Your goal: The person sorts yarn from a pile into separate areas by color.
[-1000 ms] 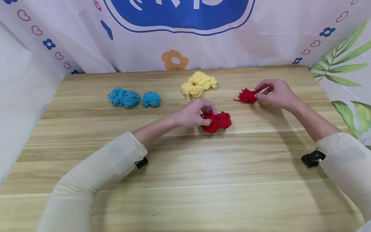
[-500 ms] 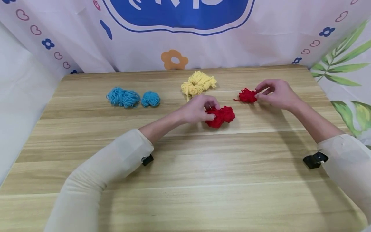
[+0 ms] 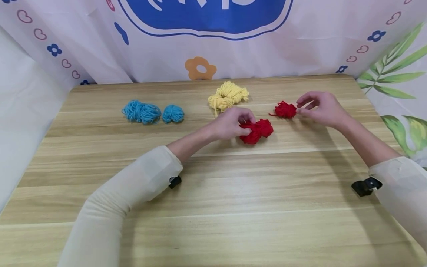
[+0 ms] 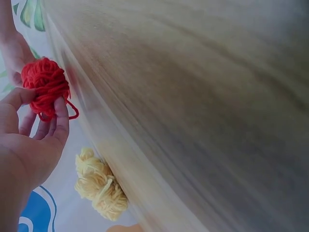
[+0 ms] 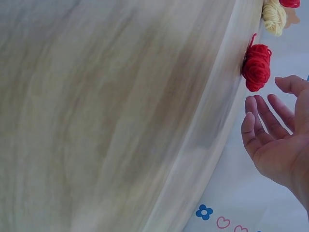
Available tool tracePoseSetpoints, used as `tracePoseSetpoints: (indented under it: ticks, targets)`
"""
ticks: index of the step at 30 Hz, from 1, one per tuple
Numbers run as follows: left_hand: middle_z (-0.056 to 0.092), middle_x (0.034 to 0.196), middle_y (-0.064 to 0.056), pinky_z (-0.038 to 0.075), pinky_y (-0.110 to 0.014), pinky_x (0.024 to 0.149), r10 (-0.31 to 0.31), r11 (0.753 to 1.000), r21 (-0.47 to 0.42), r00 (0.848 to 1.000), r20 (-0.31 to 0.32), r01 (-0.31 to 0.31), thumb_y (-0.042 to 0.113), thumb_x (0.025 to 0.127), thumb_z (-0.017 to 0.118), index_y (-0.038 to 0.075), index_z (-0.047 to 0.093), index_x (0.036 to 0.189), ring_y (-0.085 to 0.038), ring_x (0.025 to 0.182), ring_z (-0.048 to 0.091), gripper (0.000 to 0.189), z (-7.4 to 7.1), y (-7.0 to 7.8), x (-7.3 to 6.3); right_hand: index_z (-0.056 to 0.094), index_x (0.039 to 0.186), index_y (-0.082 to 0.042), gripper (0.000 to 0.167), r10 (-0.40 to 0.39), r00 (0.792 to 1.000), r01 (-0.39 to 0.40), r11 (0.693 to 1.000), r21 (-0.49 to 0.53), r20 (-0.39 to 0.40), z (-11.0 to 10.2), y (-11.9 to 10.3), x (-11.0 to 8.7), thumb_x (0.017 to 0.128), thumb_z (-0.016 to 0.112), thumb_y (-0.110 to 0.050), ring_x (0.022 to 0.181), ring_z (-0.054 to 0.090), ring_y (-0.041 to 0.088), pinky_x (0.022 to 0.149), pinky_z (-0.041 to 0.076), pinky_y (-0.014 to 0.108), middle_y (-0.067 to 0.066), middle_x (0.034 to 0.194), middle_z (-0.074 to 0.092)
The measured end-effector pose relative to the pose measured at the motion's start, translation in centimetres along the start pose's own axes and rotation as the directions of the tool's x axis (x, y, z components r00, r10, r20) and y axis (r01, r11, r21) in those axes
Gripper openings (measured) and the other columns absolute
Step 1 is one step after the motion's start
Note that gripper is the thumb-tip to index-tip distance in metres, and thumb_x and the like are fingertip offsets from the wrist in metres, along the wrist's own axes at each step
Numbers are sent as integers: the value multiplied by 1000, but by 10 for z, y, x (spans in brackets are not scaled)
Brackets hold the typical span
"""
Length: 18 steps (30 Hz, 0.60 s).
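Note:
My left hand (image 3: 233, 122) pinches a bundle of red yarn (image 3: 256, 132) between thumb and fingers, right of the table's middle. In the left wrist view the same red yarn (image 4: 46, 87) sits at the fingertips with a loose loop hanging. A smaller red yarn bundle (image 3: 285, 110) lies on the table farther back and to the right, its tail pointing left. Just right of it is my right hand (image 3: 320, 107), its fingers loosely bent. The right wrist view shows a gap between the right hand (image 5: 280, 125) and that red bundle (image 5: 257, 67).
Two pieces of yellow yarn (image 3: 230, 95) lie together near the back edge, behind my left hand. Farther left are a large blue yarn bundle (image 3: 141, 112) and a smaller blue one (image 3: 173, 113). A printed cloth (image 3: 160, 55) hangs behind the wooden table (image 3: 233, 200).
My left hand has carried its red yarn right and slightly back, toward the smaller red bundle. My right hand has drawn a little to the right, off that bundle.

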<state>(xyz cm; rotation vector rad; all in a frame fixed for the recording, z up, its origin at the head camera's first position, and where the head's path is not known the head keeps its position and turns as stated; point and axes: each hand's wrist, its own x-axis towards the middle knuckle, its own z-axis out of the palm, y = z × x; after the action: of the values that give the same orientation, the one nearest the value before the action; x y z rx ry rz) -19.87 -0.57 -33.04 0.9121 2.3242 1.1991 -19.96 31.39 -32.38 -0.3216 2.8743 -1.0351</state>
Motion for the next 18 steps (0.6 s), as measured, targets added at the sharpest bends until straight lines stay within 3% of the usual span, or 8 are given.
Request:
tracePoseSetpoints:
  ticks: [18]
  targets:
    - [71, 101, -9, 51, -25, 88, 16, 1000, -6, 1000, -2, -16, -4, 91, 73, 0, 69, 107, -20, 94, 62, 17, 4, -2, 7, 68, 120, 3, 28, 39, 999, -38, 999, -13, 20, -6, 8, -5, 97, 71, -13, 82, 58, -7, 69, 48, 10, 23, 118, 68]
